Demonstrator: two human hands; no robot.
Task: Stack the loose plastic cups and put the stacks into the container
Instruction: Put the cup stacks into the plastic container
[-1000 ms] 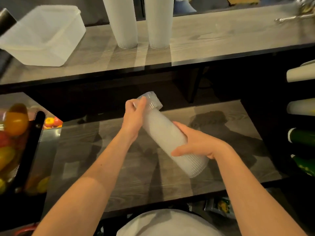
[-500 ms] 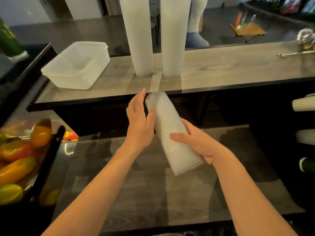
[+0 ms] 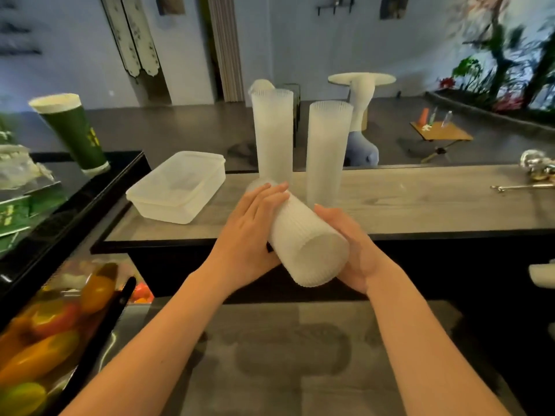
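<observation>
Both hands, left hand and right hand, clasp a tilted cup stack; the container on the counter looks empty.

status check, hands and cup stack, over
Left hand and right hand both cradling the tilted white ribbed plastic cup stack. Translucent rectangular plastic container sits empty, left on the counter. Two upright cup stacks stand just beyond.
</observation>
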